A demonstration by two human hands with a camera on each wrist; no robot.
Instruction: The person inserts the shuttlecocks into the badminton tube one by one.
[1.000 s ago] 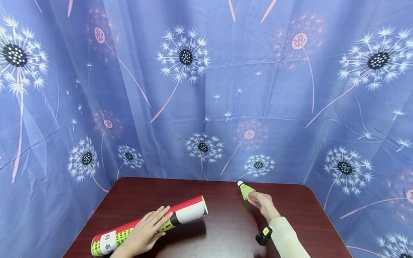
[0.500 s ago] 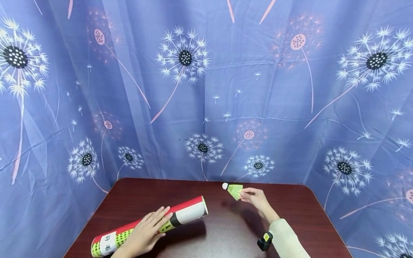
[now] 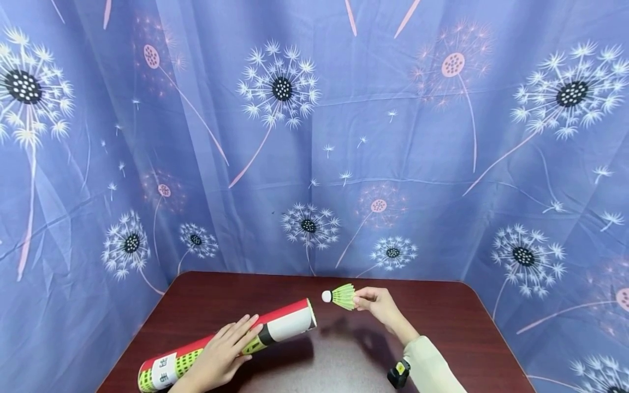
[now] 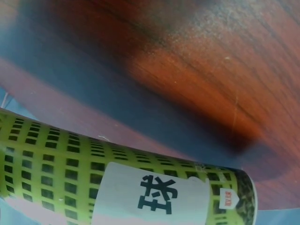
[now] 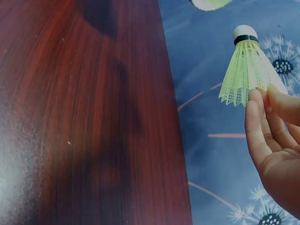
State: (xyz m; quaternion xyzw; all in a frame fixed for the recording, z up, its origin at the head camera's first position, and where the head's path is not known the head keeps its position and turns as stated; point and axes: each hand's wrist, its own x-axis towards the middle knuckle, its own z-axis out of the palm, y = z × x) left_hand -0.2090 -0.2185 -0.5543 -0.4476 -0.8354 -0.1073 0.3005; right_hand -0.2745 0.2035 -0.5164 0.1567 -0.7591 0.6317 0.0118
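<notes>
A shuttlecock tube (image 3: 290, 322), red, white and yellow-green, slants across the left half of the table in the head view, its right mouth raised above a shadow. My left hand (image 3: 221, 352) holds it around the middle, fingers laid over the top and thumb on the near side. Its printed lower part (image 4: 70, 173) fills the bottom of the left wrist view. With my right hand (image 3: 383, 308) I pinch a yellow-green shuttlecock (image 3: 343, 297) by its skirt rim. The white cork points left, a short gap from the tube's mouth. In the right wrist view, the skirt (image 5: 246, 70) meets thumb and fingertips.
Dark red wooden table (image 3: 442, 305) lies beneath both hands. A blue dandelion-print curtain (image 3: 314, 136) hangs behind the table and along its sides. A black device (image 3: 399, 374) sits on the right wrist, by a pale sleeve (image 3: 434, 365).
The right hand has carried the shuttlecock left, nearer the tube's mouth, while its cork turned from pointing up and away to pointing left. Left hand and tube have stayed in place.
</notes>
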